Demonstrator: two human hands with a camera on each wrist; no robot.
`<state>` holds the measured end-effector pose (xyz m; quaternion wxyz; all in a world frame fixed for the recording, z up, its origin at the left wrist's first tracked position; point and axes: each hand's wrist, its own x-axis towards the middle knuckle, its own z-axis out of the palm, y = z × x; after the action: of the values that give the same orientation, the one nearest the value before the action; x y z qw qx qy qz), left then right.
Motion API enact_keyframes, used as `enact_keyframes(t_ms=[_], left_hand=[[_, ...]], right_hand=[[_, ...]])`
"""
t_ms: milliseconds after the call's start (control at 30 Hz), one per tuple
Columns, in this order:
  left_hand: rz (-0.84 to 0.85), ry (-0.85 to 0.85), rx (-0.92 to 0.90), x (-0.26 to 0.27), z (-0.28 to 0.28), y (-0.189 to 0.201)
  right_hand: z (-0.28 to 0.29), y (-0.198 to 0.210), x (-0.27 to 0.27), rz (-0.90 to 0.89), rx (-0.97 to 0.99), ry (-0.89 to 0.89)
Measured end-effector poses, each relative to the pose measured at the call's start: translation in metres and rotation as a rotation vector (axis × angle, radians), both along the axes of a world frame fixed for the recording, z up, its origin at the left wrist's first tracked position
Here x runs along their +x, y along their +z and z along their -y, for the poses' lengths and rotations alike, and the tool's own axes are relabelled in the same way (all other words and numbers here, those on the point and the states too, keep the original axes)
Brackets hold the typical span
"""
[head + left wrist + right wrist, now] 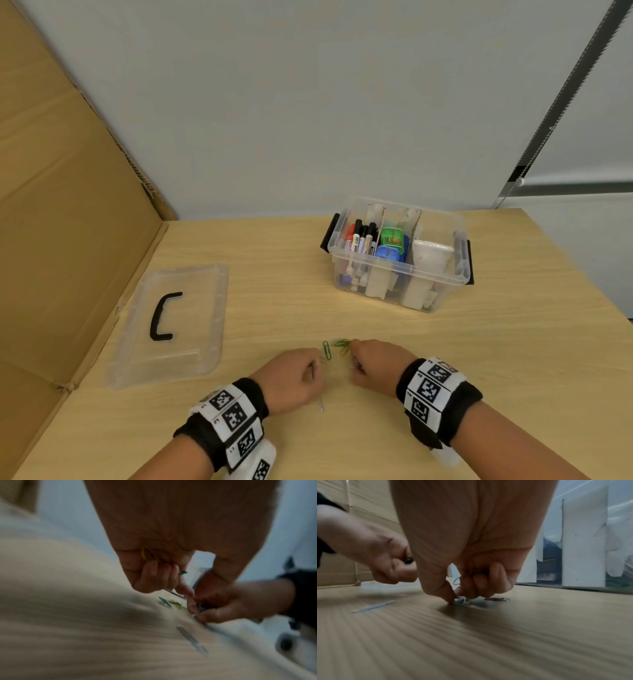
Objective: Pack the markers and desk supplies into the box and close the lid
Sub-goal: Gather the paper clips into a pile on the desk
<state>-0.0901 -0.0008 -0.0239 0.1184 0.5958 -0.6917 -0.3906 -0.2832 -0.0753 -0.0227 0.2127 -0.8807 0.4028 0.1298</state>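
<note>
Green and yellow paper clips [335, 347] lie loose on the wooden table between my two hands. My left hand [298, 375] is curled and holds paper clips [147, 553] in its palm, a green one sticking out by the fingers. My right hand [368, 363] pinches a silver clip [461, 600] against the table with thumb and fingertips, other clips tucked in its curled fingers. Another silver clip [321, 406] lies by my left wrist. The clear box [399, 255] stands at the back right with markers [359, 240] and other supplies inside. Its clear lid [171, 325] lies flat to the left.
A cardboard sheet [61, 205] leans along the table's left side. A pale wall runs behind the table. The table's right edge [582, 294] falls off past the box.
</note>
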Motion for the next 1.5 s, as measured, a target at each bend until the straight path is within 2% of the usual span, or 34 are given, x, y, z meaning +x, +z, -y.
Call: enact_keyframes(t_ms=[100, 167, 267, 300, 367, 400, 467, 567, 633, 733, 800, 867, 1000, 1067, 1100, 1167, 1233, 1300, 1367, 1433, 1500], left_hand=[[0.07, -0.165, -0.004, 0.004, -0.003, -0.008], [0.09, -0.215, -0.008, 0.005, 0.0, -0.012], [0.102, -0.245, -0.04, 0.003, 0.003, -0.011], [0.114, -0.263, -0.045, 0.001, 0.004, -0.009], [0.162, -0.296, -0.052, -0.003, 0.005, -0.006], [0.183, -0.305, -0.049, -0.004, 0.006, -0.004], [0.204, -0.307, -0.027, -0.007, 0.007, -0.002], [0.229, -0.321, -0.007, -0.009, 0.008, -0.001], [0.257, -0.325, -0.007, -0.009, 0.007, -0.002], [0.267, -0.313, -0.035, -0.009, 0.003, -0.006], [0.157, -0.249, -0.052, -0.007, 0.001, -0.008], [-0.045, -0.092, -0.029, -0.001, 0.003, -0.008], [-0.739, 0.427, 0.208, 0.006, 0.015, 0.003], [-1.007, 0.569, 0.279, 0.007, 0.017, 0.007], [-1.104, 0.596, 0.302, 0.008, 0.017, 0.009], [-1.248, 0.607, 0.335, 0.011, 0.017, 0.01], [-1.32, 0.612, 0.363, 0.012, 0.019, 0.011], [-1.256, 0.626, 0.364, 0.01, 0.023, 0.011], [-1.05, 0.606, 0.332, 0.007, 0.026, 0.008], [-0.713, 0.488, 0.213, 0.007, 0.028, 0.004], [-0.274, 0.272, 0.015, 0.01, 0.029, 0.0]], right_hand=[[0.0, -0.003, -0.006, 0.116, 0.142, -0.114], [0.005, -0.004, -0.016, 0.406, 0.362, -0.357], [0.011, -0.003, -0.032, 1.056, 0.907, -0.714], [0.011, 0.0, -0.036, 1.191, 1.022, -0.783], [0.012, 0.002, -0.04, 1.27, 1.046, -0.89], [0.014, 0.003, -0.041, 1.231, 0.99, -0.92], [0.018, 0.002, -0.042, 1.018, 0.741, -0.879], [0.021, -0.003, -0.047, 0.492, 0.224, -0.541], [0.019, -0.004, -0.045, 0.245, 0.104, -0.347], [0.015, 0.002, -0.036, 0.092, 0.014, -0.261], [0.015, 0.004, -0.03, 0.032, -0.044, -0.229], [0.012, 0.005, -0.023, -0.045, -0.058, -0.194], [0.008, 0.0, -0.019, -0.025, 0.05, -0.209], [0.01, -0.004, -0.021, 0.152, 0.159, -0.302], [0.011, -0.004, -0.022, 0.298, 0.25, -0.386], [0.012, -0.003, -0.025, 0.715, 0.589, -0.61], [0.013, -0.001, -0.026, 1.093, 0.941, -0.753], [0.013, -0.001, -0.021, 1.226, 1.075, -0.825], [0.013, -0.003, -0.013, 1.226, 1.112, -0.876], [0.015, -0.007, -0.008, 1.165, 1.056, -0.892], [0.019, -0.01, -0.006, 1.102, 0.956, -0.88]])
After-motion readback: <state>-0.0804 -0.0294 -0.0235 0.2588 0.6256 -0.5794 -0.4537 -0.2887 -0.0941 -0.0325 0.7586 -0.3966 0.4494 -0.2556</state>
